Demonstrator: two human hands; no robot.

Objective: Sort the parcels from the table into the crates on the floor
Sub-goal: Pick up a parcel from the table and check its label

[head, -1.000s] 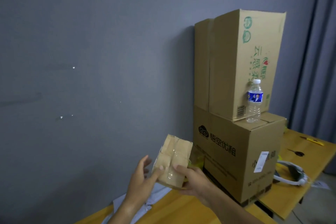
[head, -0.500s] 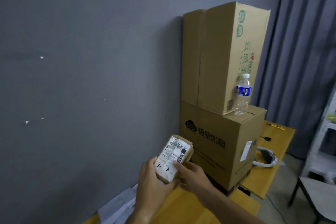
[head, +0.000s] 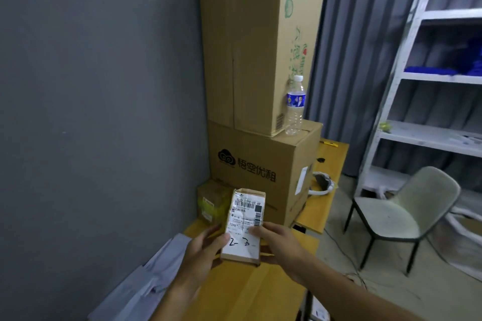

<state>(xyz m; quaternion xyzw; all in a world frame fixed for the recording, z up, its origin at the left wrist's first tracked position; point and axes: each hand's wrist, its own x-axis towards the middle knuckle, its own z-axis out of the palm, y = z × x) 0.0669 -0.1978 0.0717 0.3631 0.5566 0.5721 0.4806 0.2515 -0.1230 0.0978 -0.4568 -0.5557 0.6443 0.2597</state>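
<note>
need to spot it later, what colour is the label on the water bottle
Blue, on the clear water bottle standing on the lower box; head view.

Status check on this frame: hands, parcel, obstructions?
Left hand and right hand both grip small brown cardboard parcel, white label marked 2-3 facing up. Held above yellow table. No crates in view. Nothing obstructing.
</note>
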